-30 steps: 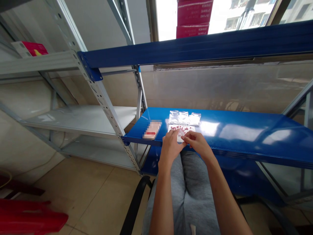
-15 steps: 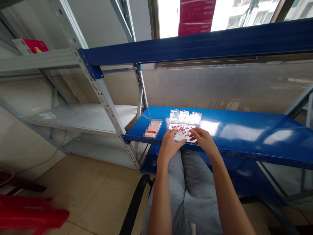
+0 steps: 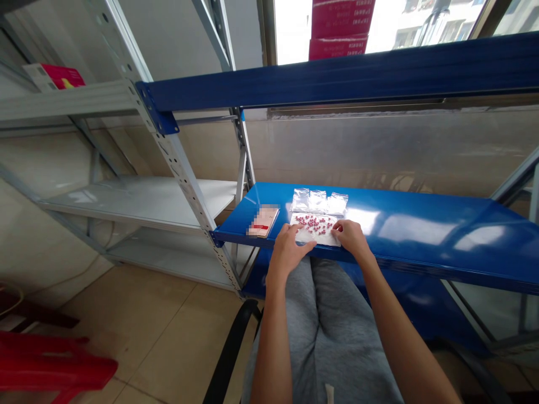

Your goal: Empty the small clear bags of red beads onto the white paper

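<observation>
A white sheet [image 3: 324,238] lies near the front edge of the blue shelf, with many small red bead-like pieces [image 3: 314,224] scattered over it. At the sheet's left side rests my left hand [image 3: 288,247], its thumb spread away from the fingers and nothing visible in it. My right hand [image 3: 350,235] is at the right edge of the sheet, fingers curled and tips drawn together; whatever they may pinch is hidden. Just behind the sheet are three small clear plastic bags [image 3: 318,201] in a row.
Left of the sheet, a flat blurred-out item [image 3: 263,221] lies on the blue shelf [image 3: 400,224]. A blue beam [image 3: 337,81] crosses above, and a perforated upright post [image 3: 185,168] stands at the left. Dark red boxes [image 3: 340,28] are stacked by the window.
My right hand has moved slightly right, from over the red pieces to the sheet's right edge, and its fingers have drawn together. My left hand has shifted slightly.
</observation>
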### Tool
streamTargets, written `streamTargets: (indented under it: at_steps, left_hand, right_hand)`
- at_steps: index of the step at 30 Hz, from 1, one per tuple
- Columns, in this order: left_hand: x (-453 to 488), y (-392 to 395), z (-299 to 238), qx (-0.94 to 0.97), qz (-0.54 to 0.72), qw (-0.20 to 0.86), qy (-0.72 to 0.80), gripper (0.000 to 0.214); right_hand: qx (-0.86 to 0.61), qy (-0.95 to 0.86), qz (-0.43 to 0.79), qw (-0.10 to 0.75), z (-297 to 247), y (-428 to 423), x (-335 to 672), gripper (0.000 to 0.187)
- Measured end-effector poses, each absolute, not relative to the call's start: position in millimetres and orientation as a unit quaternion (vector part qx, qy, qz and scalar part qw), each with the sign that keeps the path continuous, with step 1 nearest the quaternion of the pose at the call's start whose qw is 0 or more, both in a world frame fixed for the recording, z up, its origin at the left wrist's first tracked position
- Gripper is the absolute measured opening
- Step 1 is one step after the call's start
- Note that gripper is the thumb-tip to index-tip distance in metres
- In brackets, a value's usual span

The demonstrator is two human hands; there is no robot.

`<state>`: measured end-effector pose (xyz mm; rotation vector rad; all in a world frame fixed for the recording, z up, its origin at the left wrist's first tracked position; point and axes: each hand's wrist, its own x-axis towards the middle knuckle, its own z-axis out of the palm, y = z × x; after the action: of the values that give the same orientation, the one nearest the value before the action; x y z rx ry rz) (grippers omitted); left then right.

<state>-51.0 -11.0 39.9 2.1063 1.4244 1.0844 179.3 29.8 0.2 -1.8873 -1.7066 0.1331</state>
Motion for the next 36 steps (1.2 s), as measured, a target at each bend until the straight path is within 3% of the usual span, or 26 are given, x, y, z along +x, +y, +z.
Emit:
streamTargets:
  at_steps: [5, 11, 15, 21, 28, 36]
  left_hand:
    - [-50, -10, 37, 0.756, 0.384, 0.194, 0.493, 0.048]
    - [-43, -11, 38, 0.763, 0.391, 0.237, 0.456, 0.050]
    - [-41, -12, 41, 0.762, 0.400, 0.247, 0.446, 0.048]
    - [-48, -9, 37, 0.751, 0.399, 0.245, 0.465, 0.049]
    - [-52, -9, 33, 0.754, 0.394, 0.230, 0.474, 0.050]
    - [-51, -9, 32, 0.756, 0.395, 0.226, 0.470, 0.049]
  right_hand:
    - [-0.682, -0.643, 0.063, 0.343, 11, 22, 176, 0.017]
    - [-0.536, -0.717, 0.197, 0.399, 36, 3, 151, 0.029]
    - [-0.486, -0.764, 0.198, 0.375, 43, 3, 143, 0.030]
    - [-0.603, -0.728, 0.084, 0.316, 31, 24, 158, 0.016]
    - [-0.612, -0.753, 0.040, 0.237, 8, 37, 161, 0.019]
    - [-0.595, -0.762, 0.032, 0.253, 10, 38, 158, 0.019]
